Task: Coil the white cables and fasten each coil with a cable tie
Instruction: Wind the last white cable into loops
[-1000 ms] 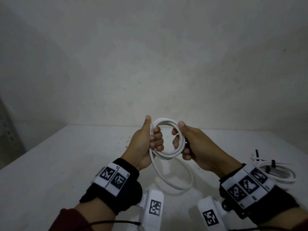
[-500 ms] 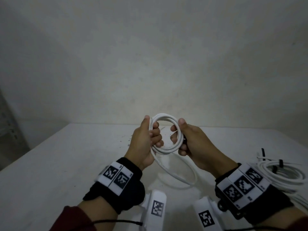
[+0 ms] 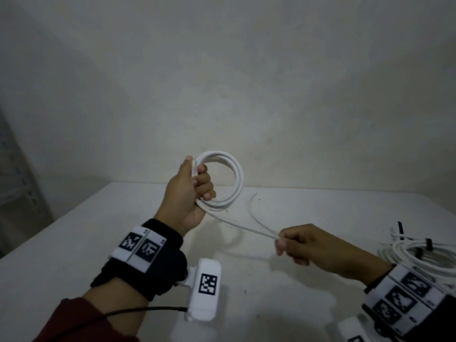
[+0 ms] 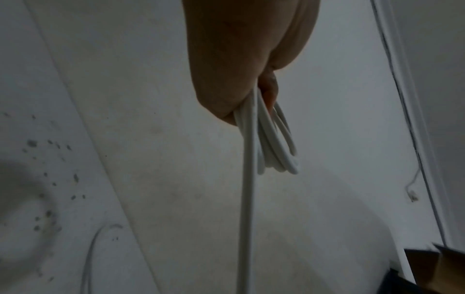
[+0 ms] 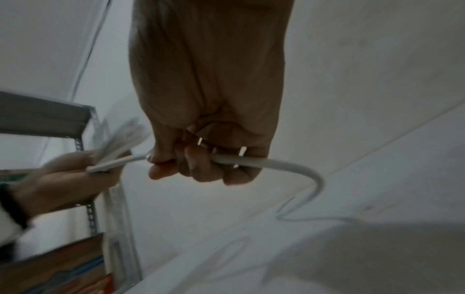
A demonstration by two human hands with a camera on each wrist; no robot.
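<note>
My left hand [image 3: 195,183] is raised above the white table [image 3: 74,243] and grips a round coil of white cable [image 3: 237,178] with several loops; the wrist view shows the loops [image 4: 274,143] hanging from its fingers. One loose strand [image 3: 237,224] runs down and right from the coil to my right hand [image 3: 291,243], which grips it in a fist low over the table. In the right wrist view the cable [image 5: 264,162] passes through the curled fingers [image 5: 198,169] and bends away behind them. The free end [image 3: 253,206] arcs up behind the strand.
At the table's right edge lies a pile of coiled white cables [image 3: 419,255] bound with black ties [image 3: 428,243]. A metal shelf rack [image 5: 88,159] stands to the left of the table. A plain wall [image 3: 222,82] rises behind the table.
My right hand has left the coil and moved down and right along the loose strand, pulling it out straight. My left hand has lifted the coil higher.
</note>
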